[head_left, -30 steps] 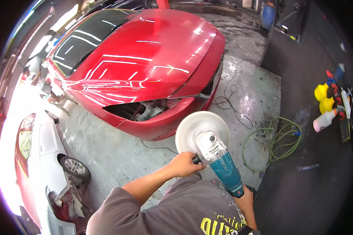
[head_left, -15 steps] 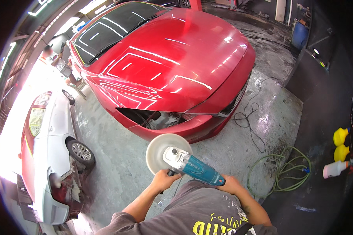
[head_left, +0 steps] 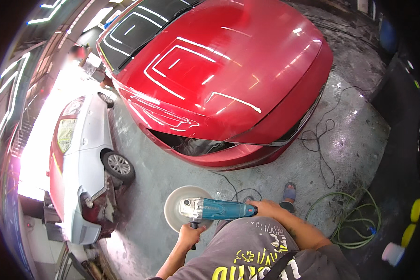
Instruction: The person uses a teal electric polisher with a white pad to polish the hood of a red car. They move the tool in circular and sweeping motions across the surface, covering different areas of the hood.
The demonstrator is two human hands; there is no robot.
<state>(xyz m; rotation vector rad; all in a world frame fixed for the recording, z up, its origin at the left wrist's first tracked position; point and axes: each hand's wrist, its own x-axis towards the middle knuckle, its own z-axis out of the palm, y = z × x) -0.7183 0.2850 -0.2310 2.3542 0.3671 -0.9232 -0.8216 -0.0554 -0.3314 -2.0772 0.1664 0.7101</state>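
Note:
A teal and silver rotary polisher (head_left: 224, 209) with a round white pad (head_left: 173, 215) is held level in front of my body. My left hand (head_left: 189, 234) wraps round its black side handle near the pad. The rear end of the body is in the grip of my right hand (head_left: 267, 209). Beyond the polisher, not touching it, stands a red car (head_left: 266, 79). Its glossy bonnet reflects the ceiling lights, with a duller patch toward the front right. The near headlight opening (head_left: 189, 143) has no lamp in it.
A silver car (head_left: 91, 158) with its front stripped stands at the left. A black cable (head_left: 319, 144) and a coiled green hose (head_left: 343, 219) lie on the grey floor (head_left: 149, 200). Yellow bottles (head_left: 414, 219) and a white container (head_left: 393, 253) are at the right. A person (head_left: 91, 65) is far left.
The polisher has swung more level and come closer to my body, both hands still on it. My view has shifted, so the red car sits further right and my sandaled foot shows.

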